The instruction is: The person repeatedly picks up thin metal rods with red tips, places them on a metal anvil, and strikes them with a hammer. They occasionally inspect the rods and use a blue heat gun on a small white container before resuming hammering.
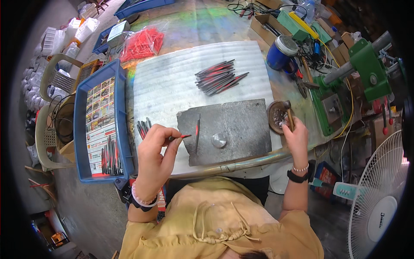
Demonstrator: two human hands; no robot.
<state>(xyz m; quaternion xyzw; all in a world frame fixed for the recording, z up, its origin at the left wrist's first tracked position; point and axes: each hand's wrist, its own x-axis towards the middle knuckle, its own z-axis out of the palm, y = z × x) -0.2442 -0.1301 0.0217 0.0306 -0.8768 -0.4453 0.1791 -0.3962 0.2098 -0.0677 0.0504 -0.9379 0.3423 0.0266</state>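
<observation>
My left hand [157, 146] pinches a slim black-and-red rod [185, 136] between thumb and fingertips, above the left edge of a dark grey slab [246, 129]. A similar rod [197, 134] lies on the slab beside it, as does a small round silver metal piece [219, 140]. At the slab's right, my right hand [296, 134] is closed around the handle of what looks like a small hammer [290, 120]. It is over a round brown dish [272, 115] with small shiny bits inside. More rods [142, 128] lie partly hidden behind my left hand.
A pile of black-and-red rods [217, 77] lies on the white foam sheet [164, 77]. To the left stands a blue tray [80, 125] holding more rods. Red parts fill a clear bag [142, 43]. A blue mug [280, 54], pliers [300, 84] and green press [321, 105] are at right.
</observation>
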